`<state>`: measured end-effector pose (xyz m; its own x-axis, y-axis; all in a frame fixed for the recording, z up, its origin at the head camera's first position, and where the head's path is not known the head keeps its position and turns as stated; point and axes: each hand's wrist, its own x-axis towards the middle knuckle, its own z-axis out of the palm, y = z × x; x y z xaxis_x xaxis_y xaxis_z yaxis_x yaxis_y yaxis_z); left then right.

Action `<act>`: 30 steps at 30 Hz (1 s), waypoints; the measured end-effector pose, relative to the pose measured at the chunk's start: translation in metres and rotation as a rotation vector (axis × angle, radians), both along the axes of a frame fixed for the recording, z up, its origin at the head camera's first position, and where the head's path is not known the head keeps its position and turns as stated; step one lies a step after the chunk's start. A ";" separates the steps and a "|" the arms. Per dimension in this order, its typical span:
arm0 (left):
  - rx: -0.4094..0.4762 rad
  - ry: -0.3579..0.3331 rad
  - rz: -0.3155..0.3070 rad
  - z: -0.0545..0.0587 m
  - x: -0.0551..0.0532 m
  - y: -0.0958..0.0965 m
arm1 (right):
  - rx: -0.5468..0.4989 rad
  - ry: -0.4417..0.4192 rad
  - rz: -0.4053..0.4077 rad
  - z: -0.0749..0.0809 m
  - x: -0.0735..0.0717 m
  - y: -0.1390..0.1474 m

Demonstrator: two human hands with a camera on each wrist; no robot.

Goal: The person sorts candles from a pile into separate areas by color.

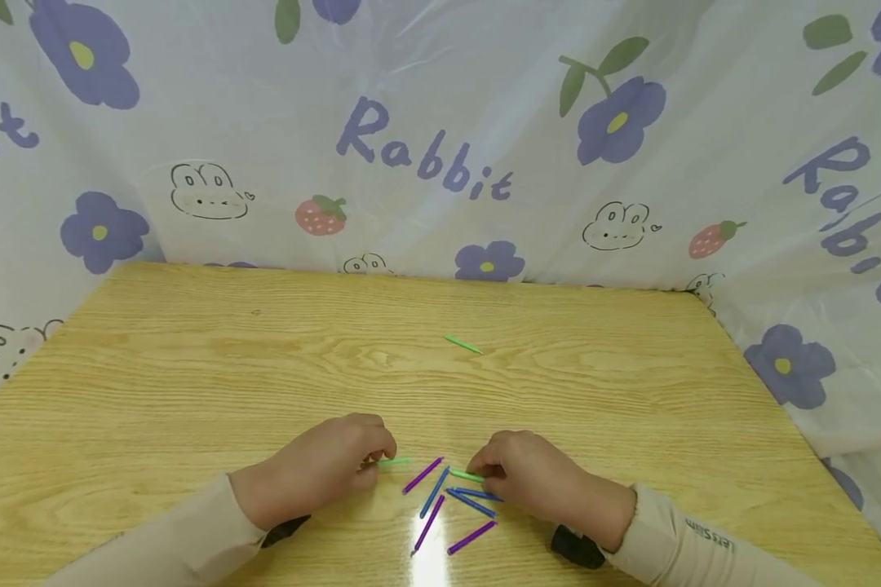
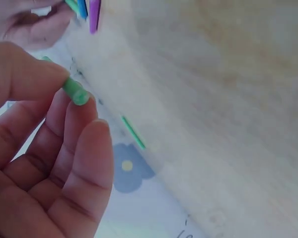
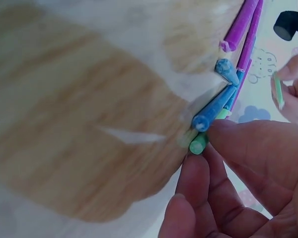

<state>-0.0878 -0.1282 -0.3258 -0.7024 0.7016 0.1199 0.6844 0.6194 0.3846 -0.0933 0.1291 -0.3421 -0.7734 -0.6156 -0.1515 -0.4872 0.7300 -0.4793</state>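
A beige cloth left sleeve (image 1: 169, 534) leads to the left hand (image 1: 323, 463), whose thumb and fingertips pinch a slim, round green stick (image 1: 396, 462) just above the table or touching it; I cannot tell which. The left wrist view shows the stick's blunt round end. Well apart from this hand, across a loose scatter of sticks, is the right hand.

Rightward come a slanting purple stick (image 1: 423, 475), a second purple stick (image 1: 428, 526) nearer the person, and a blue stick (image 1: 435, 492) beside them. Next are a third purple stick (image 1: 473, 538) and two more blue sticks (image 1: 473, 503) that meet at their left ends; all are straight, thin and smooth. Far behind lies a lone green stick (image 1: 462, 344), tapering at its right end.

The right hand (image 1: 532, 473) pinches another green stick (image 1: 467, 475) between thumb and fingertip, right beside a blue one. Past it are a black band (image 1: 577, 546) and a beige right sleeve (image 1: 686, 534) with dark lettering.

The table (image 1: 191, 367) has glossy yellow wood grain and a bright streak of reflected light. Around it hangs a creased, shiny white sheet (image 1: 440, 73) printed with purple flowers, strawberries, rabbit faces and "Rabbit".
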 end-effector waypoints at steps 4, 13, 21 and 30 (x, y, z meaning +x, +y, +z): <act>-0.004 -0.006 0.042 0.003 -0.008 -0.002 | 0.008 0.007 0.002 0.000 0.000 0.000; 0.037 0.001 0.149 0.010 -0.029 -0.006 | 0.024 0.014 -0.005 0.000 0.001 -0.001; 0.111 -0.030 0.204 0.010 -0.045 -0.006 | 0.026 -0.001 -0.019 0.000 0.001 -0.001; 0.166 -0.109 0.245 0.008 -0.060 0.003 | 0.029 0.007 -0.014 0.001 0.000 -0.001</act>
